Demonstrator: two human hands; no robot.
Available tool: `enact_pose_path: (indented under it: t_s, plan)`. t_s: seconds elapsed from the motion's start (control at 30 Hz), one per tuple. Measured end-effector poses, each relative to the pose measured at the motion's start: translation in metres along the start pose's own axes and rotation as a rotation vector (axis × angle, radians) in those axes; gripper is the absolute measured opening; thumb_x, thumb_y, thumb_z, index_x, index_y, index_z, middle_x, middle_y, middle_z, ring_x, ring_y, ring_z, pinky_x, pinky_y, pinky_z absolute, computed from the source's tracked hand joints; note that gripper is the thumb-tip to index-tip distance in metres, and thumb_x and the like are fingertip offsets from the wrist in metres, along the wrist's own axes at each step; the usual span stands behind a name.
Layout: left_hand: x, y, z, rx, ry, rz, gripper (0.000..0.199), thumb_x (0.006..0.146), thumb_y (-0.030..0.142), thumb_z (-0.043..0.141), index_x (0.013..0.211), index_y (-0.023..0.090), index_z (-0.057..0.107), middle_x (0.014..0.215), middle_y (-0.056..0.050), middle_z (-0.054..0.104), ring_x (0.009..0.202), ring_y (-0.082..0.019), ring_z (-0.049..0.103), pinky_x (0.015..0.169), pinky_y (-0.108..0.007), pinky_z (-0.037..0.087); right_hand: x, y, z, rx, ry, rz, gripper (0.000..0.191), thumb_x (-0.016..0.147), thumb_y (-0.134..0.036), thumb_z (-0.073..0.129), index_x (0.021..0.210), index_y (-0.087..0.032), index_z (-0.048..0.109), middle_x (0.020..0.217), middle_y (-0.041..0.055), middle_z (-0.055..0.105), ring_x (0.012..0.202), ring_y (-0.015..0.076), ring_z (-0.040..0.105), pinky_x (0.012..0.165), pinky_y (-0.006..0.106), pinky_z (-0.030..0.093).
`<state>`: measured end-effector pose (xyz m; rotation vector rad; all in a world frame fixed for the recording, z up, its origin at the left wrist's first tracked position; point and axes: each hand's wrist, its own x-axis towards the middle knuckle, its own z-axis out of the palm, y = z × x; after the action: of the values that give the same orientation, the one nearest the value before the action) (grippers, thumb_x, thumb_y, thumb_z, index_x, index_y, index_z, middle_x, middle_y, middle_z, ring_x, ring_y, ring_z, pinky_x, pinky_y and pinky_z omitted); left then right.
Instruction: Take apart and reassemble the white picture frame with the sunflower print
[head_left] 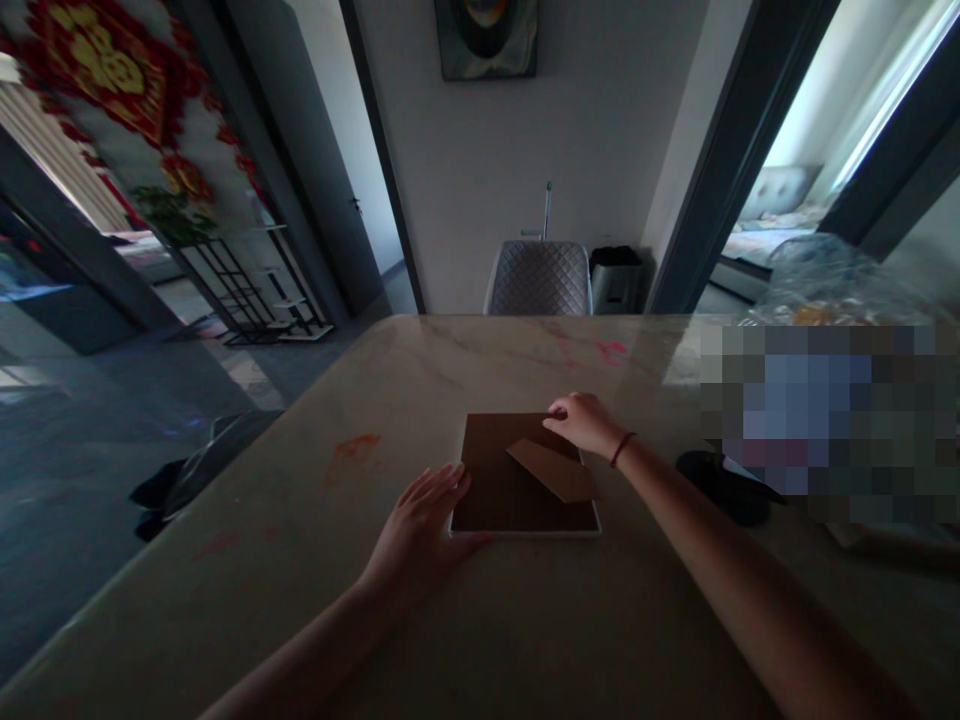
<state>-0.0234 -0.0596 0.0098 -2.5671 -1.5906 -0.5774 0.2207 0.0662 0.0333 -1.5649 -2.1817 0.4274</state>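
1. We have the brown board (491, 490) on the table (405, 380), its flap (553, 470) slanting across.
2. Our left hand (427, 515) rests open against its left edge.
3. Our right hand (583, 422) curls at the far right corner — pinching, we cannot tell.

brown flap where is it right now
In the head view, the brown flap is over the right part of the brown board, just below the right hand.

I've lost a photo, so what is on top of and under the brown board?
On top of the brown board is a smaller brown flap. Beneath, only a thin pale edge shows; the rest is covered.
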Motion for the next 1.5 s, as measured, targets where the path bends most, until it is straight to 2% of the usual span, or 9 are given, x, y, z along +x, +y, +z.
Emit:
enact_pose_path:
  t_s: [0.17, 0.33, 0.47, 0.63, 0.8, 0.93, 1.17, 1.37, 1.5]
  plan:
    - [0.0, 0.0, 0.001, 0.013, -0.007, 0.004, 0.064, 0.071, 0.062, 0.052, 0.116, 0.017, 0.055, 0.122, -0.014, 0.056, 0.112, -0.027, 0.052, 0.096, -0.045, 0.039, 0.001, 0.01, 0.0, -0.017, -0.078, 0.006, 0.016, 0.07, -0.025, 0.061, 0.083, -0.02, 0.069, 0.089, 0.0084, 0.069, 0.085, 0.0217, 0.062, 0.077, 0.031, 0.045]
    - [0.0, 0.0, 0.003, 0.023, -0.025, 0.021, 0.068, 0.071, 0.065, 0.049, 0.116, 0.014, 0.055, 0.121, -0.016, 0.056, 0.11, -0.027, 0.054, 0.095, -0.046, 0.04, 0.002, 0.014, 0.0, 0.023, -0.111, 0.002, 0.021, 0.068, -0.027, 0.065, 0.086, -0.016, 0.066, 0.09, 0.01, 0.068, 0.083, 0.0212, 0.062, 0.073, 0.031, 0.045]
    - [0.001, -0.002, 0.003, -0.008, -0.038, 0.04, 0.06, 0.072, 0.061, 0.052, 0.114, 0.019, 0.057, 0.121, -0.013, 0.056, 0.109, -0.026, 0.054, 0.097, -0.047, 0.038, 0.003, 0.017, -0.001, 0.01, -0.129, -0.014, 0.03, 0.065, -0.032, 0.068, 0.089, -0.014, 0.064, 0.093, 0.0123, 0.067, 0.085, 0.0228, 0.061, 0.073, 0.032, 0.044]
    - [0.002, -0.002, 0.002, -0.032, -0.057, 0.094, 0.052, 0.074, 0.058, 0.052, 0.111, 0.021, 0.06, 0.119, -0.01, 0.058, 0.108, -0.025, 0.055, 0.099, -0.046, 0.036, 0.001, 0.018, -0.002, 0.003, -0.146, -0.022, 0.036, 0.061, -0.037, 0.071, 0.089, -0.016, 0.063, 0.092, 0.0107, 0.066, 0.083, 0.0217, 0.061, 0.072, 0.03, 0.044]
    - [0.003, 0.0, -0.001, -0.017, -0.039, 0.09, 0.053, 0.073, 0.059, 0.053, 0.108, 0.021, 0.061, 0.118, -0.011, 0.059, 0.108, -0.025, 0.056, 0.097, -0.046, 0.037, -0.001, 0.02, 0.0, 0.079, -0.144, -0.069, 0.035, 0.062, -0.033, 0.071, 0.094, -0.019, 0.064, 0.096, 0.008, 0.067, 0.088, 0.0212, 0.06, 0.077, 0.031, 0.044]
    - [0.003, 0.0, -0.001, 0.007, -0.031, 0.064, 0.054, 0.072, 0.061, 0.052, 0.107, 0.021, 0.061, 0.117, -0.011, 0.06, 0.107, -0.025, 0.056, 0.095, -0.045, 0.039, -0.003, 0.02, 0.001, 0.116, -0.154, -0.112, 0.04, 0.063, -0.033, 0.07, 0.1, -0.018, 0.064, 0.103, 0.0101, 0.065, 0.095, 0.0229, 0.059, 0.082, 0.034, 0.044]
    - [0.002, -0.004, 0.001, 0.06, -0.044, 0.089, 0.06, 0.071, 0.063, 0.051, 0.109, 0.017, 0.06, 0.119, -0.014, 0.058, 0.112, -0.027, 0.052, 0.095, -0.046, 0.039, -0.002, 0.02, 0.005, 0.233, -0.188, -0.099, 0.035, 0.063, -0.025, 0.071, 0.095, -0.016, 0.06, 0.098, 0.0087, 0.065, 0.091, 0.0192, 0.059, 0.081, 0.031, 0.044]
    - [0.002, -0.003, 0.003, 0.078, -0.133, 0.054, 0.068, 0.074, 0.065, 0.045, 0.123, 0.018, 0.05, 0.134, -0.018, 0.041, 0.122, -0.03, 0.041, 0.097, -0.049, 0.036, -0.002, 0.028, 0.021, 0.346, -0.1, -0.095, 0.034, 0.065, -0.03, 0.07, 0.093, -0.017, 0.056, 0.102, 0.009, 0.063, 0.097, 0.0183, 0.057, 0.084, 0.032, 0.042]
    - [0.004, 0.0, 0.0, 0.053, -0.199, 0.013, 0.071, 0.072, 0.067, 0.044, 0.125, 0.02, 0.047, 0.137, -0.015, 0.038, 0.124, -0.029, 0.037, 0.099, -0.048, 0.034, 0.001, 0.032, 0.04, 0.41, 0.083, -0.049, 0.03, 0.064, -0.038, 0.07, 0.08, -0.019, 0.053, 0.093, 0.0066, 0.064, 0.088, 0.0177, 0.06, 0.079, 0.034, 0.045]
